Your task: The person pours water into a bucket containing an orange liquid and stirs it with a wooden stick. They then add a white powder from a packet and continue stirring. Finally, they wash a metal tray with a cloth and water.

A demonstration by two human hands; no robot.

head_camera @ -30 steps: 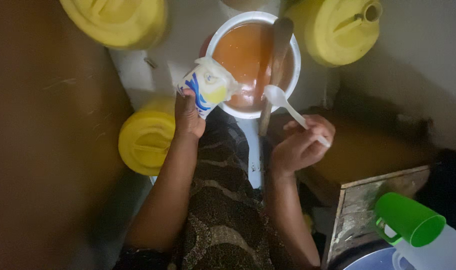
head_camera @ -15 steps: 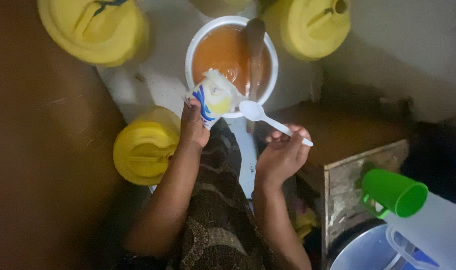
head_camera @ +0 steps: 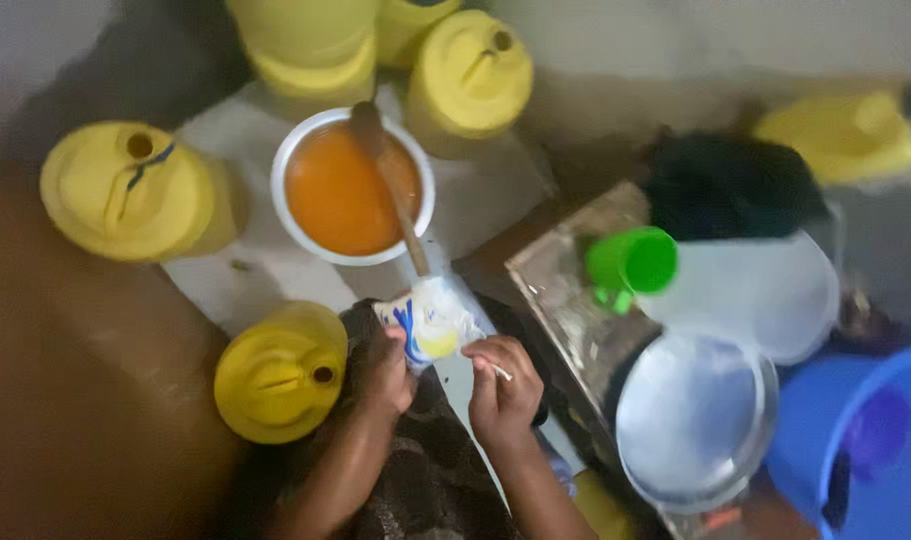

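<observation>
- The left hand [head_camera: 388, 372] is closed around a small white packet [head_camera: 431, 320] with blue and yellow print, gripping it from its left side and lower end.
- The packet sits between the two hands, just above them in the head view, its open top turned toward the far side.
- The right hand [head_camera: 504, 388] is curled shut on the handle of a white spoon [head_camera: 500, 373]; only a short stub of the handle shows past the fingers, and the spoon's bowl is hidden at the packet's right edge.
- The two hands are close together, the right one touching or nearly touching the packet; which, I cannot tell.
- Just beyond the packet stands a white bowl [head_camera: 288, 215] full of orange liquid, with a brown wooden stirrer [head_camera: 394, 195] lying across it, its near end reaching almost to the packet.
- Yellow jerrycans surround the bowl: one [head_camera: 281, 372] just left of the left hand, one [head_camera: 126, 190] far left, one [head_camera: 471, 75] beyond the bowl to the right.
- To the right of the hands lie a green cup [head_camera: 636, 262], a clear round lid [head_camera: 696, 420] and a blue bucket [head_camera: 866, 440].
</observation>
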